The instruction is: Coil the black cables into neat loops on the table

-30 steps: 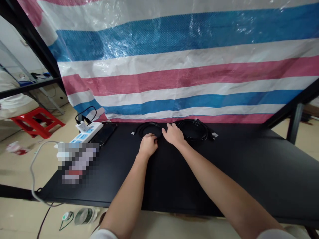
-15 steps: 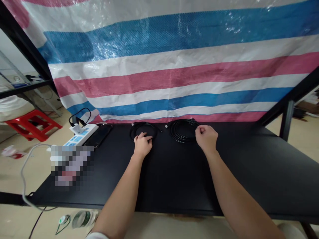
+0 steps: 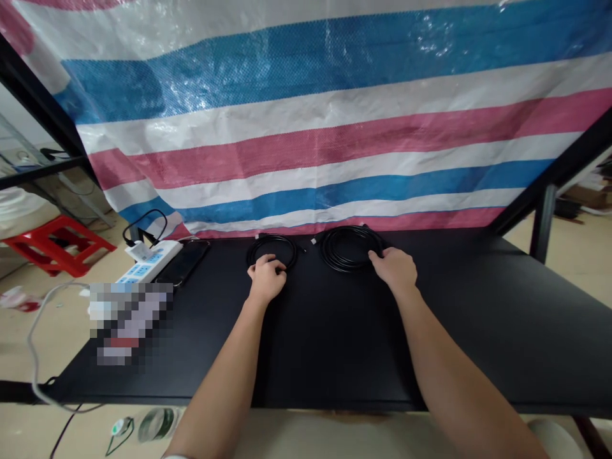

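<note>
Far side of surface [image 3: 329,344]: left hand [image 3: 266,276] curled at small black cable coil [image 3: 291,247], right hand [image 3: 398,268] at larger coil [image 3: 331,256], right edge; I can't tell grips. Likely light, springy; I'd pinch all strands.

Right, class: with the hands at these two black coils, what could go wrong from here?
1. The smaller coil and larger coil have ends in the narrow gap between them, so they might tangle if pushed together.
2. The right hand is at the larger coil's right edge; a careless tug there could spread its loops.
3. The pale cable loops beyond the table's left edge, where someone might snag it.
</note>
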Action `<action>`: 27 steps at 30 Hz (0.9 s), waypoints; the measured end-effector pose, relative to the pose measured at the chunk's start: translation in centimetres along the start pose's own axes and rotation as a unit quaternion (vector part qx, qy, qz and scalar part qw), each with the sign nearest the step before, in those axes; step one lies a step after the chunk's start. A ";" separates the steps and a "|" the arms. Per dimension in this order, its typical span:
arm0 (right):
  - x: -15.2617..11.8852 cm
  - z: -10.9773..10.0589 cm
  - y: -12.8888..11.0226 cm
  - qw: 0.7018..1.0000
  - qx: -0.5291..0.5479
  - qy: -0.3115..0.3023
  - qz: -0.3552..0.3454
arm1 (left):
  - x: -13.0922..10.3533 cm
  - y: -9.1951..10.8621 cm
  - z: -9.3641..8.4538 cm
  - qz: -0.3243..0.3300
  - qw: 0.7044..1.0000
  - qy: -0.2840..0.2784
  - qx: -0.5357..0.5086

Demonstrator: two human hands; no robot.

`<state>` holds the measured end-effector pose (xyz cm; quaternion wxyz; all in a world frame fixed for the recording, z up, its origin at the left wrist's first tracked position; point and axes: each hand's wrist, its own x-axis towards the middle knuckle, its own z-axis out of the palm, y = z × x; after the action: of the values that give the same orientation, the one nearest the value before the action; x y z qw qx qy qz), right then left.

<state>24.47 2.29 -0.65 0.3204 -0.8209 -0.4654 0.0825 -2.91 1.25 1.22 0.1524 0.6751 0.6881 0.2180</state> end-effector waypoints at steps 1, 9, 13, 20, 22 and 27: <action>0.1 0.0 0.1 1.000 0.008 -0.003 0.013 | 0.0 0.1 -0.1 -0.006 1.000 0.005 -0.006; 0.5 0.5 0.8 0.984 0.149 0.094 0.022 | -0.1 0.1 0.3 -0.003 0.993 0.100 -0.067; 0.0 0.4 -0.6 0.941 0.316 0.119 -0.019 | 0.2 -0.4 0.9 0.023 0.985 0.145 -0.094; -0.8 -0.3 -1.9 0.824 0.559 0.055 -0.076 | -0.4 -0.1 1.9 0.214 0.948 0.149 -0.181; -1.0 -0.7 -2.1 0.807 0.583 0.039 -0.084 | -0.8 0.6 2.3 0.232 0.942 0.116 -0.212; -2.0 -0.9 -2.9 0.810 0.579 0.000 -0.091 | -1.4 2.1 2.9 0.164 0.922 0.047 -0.348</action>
<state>21.68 1.30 1.52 0.7425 -0.4369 -0.4038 0.3077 0.39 0.10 -0.32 0.3077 0.6719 0.4548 0.4971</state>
